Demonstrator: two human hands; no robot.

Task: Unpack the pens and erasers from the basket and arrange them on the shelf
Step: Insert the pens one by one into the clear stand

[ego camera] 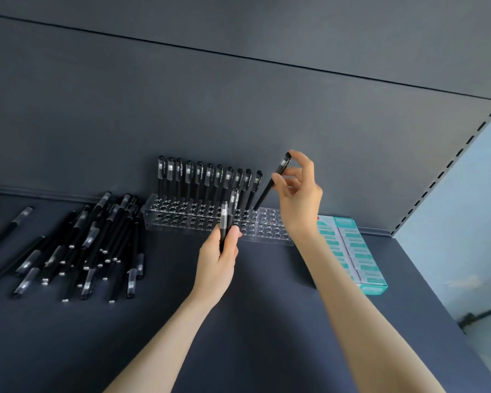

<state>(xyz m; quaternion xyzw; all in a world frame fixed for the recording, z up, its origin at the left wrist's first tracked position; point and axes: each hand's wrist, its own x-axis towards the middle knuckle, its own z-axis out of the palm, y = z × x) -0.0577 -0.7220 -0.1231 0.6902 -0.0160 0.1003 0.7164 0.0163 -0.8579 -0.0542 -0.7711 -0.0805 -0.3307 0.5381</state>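
Dark shelf (267,321), viewed from the front. A clear pen holder (272,225) drilled with round holes stands at the far edge, against the back panel (238,109). A row of black pens (207,177) stands upright in its farthest line of holes, caps up, filling the left and middle portion.

The right hand (298,191) pinches a single pen (272,181) near its capped upper end, between thumb and fingertips. This pen is tilted, top leaning right, and its lower tip sits at the far row just right of the last standing pen. Whether the tip has entered a hole cannot be told from here.

The left hand (219,256) is curled round two pens (224,219), held upright on the near side of the holder, near its middle.

A loose pile of pens (97,242) lies flat on the shelf to the left of the holder, with one stray pen (17,222) farther left. A teal and white box of erasers (352,251) lies to the right of the holder, partly hidden by the right forearm.
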